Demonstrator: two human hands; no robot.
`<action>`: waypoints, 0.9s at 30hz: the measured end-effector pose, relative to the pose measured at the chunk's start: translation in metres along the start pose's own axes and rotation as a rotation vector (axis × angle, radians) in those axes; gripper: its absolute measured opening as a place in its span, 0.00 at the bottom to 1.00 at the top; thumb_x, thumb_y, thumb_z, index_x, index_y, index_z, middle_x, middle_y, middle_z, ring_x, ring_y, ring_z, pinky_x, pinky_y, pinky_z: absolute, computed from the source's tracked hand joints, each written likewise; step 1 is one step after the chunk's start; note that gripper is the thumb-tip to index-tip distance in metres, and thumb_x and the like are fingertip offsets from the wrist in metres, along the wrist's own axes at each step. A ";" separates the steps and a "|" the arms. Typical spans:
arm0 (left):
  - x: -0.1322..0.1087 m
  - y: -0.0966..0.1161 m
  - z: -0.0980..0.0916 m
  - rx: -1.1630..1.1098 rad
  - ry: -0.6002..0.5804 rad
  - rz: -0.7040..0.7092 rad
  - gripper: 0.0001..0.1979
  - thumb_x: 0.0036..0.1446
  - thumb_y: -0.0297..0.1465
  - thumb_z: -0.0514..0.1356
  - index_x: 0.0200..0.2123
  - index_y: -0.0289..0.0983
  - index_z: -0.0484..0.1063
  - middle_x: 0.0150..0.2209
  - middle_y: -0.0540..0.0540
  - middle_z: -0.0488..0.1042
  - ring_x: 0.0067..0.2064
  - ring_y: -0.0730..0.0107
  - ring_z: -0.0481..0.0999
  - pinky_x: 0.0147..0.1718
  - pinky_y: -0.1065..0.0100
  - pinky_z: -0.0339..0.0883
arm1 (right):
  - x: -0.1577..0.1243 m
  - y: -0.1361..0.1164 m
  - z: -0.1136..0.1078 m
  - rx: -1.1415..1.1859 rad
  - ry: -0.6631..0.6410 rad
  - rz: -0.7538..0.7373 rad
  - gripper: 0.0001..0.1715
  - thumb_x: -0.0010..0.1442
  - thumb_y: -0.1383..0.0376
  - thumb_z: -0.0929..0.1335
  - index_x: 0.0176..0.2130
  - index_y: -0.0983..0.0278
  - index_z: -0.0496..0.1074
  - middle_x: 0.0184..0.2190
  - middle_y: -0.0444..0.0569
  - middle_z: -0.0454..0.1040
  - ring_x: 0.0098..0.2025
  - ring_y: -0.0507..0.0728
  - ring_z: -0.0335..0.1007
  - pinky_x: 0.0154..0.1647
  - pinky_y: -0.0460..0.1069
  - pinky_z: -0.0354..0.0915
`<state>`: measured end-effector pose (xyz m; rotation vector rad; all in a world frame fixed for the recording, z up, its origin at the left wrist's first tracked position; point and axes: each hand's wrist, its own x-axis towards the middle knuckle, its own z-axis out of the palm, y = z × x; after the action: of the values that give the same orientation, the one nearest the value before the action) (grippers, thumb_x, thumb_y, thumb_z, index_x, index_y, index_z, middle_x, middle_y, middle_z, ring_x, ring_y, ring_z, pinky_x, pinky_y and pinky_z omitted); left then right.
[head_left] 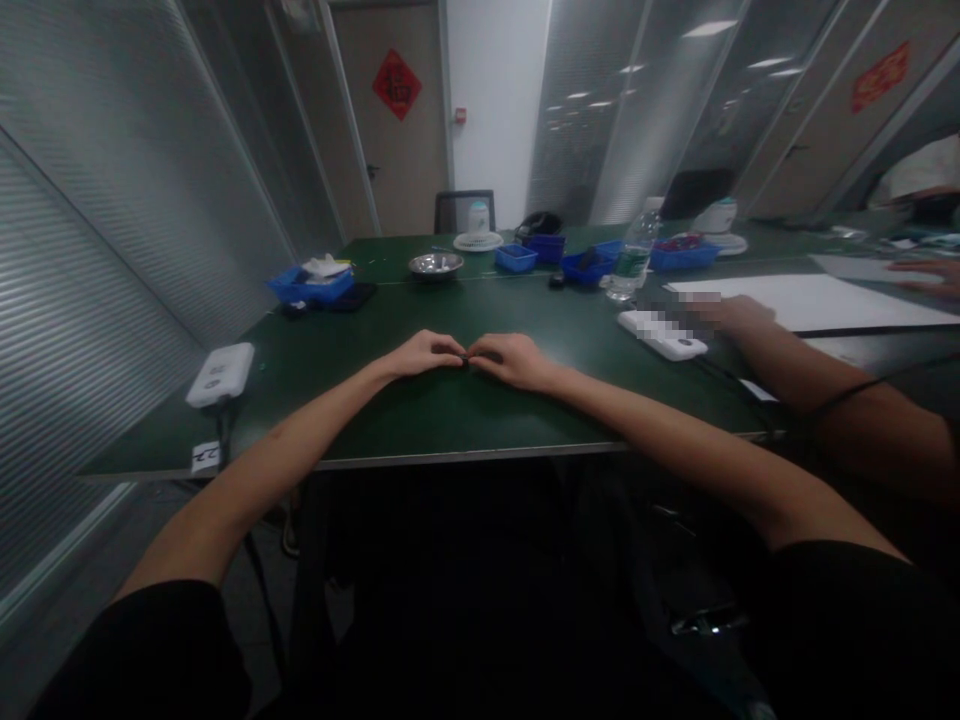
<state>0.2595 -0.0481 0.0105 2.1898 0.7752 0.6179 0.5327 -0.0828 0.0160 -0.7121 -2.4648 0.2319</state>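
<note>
One broad green table with a pale edge point(450, 425) spans the view and carries nearly everything else. At its right lies a large, flat white sheet point(795, 300), and just in front of this a co-worker's bare forearm point(795, 370) reaches in, its hand partly masked by blurred squares. A shallow blue plastic bin with white and yellow contents point(311, 291) sits toward the back left. A tall clear plastic bottle with a green label point(634, 255) stands upright at the right, just behind a long white plastic power strip point(681, 347); a round, shiny metal bowl point(435, 277) rests near the back. Nearer the middle, the person's left hand point(421, 354) and right hand point(517, 362) meet low over the table, fingertips nearly touching. Each hand is drawn into a narrow pinch, thumb against fingers, with a gap left farther back toward the palm. Smallest of all, a tiny dark piece point(466, 360) is caught between the two pinches, well in front of the bowl; its exact shape is too small to tell.
</note>
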 end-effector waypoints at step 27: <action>0.001 0.007 0.016 0.281 0.166 0.135 0.14 0.63 0.39 0.68 0.46 0.37 0.83 0.43 0.41 0.79 0.43 0.59 0.77 0.46 0.61 0.69 | 0.006 0.002 0.004 0.086 0.014 0.072 0.15 0.73 0.58 0.66 0.47 0.64 0.78 0.34 0.48 0.80 0.33 0.54 0.73 0.38 0.48 0.62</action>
<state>0.2728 -0.0584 0.0057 2.4866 0.8471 0.8082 0.5271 -0.0783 0.0152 -0.7638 -2.4027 0.3572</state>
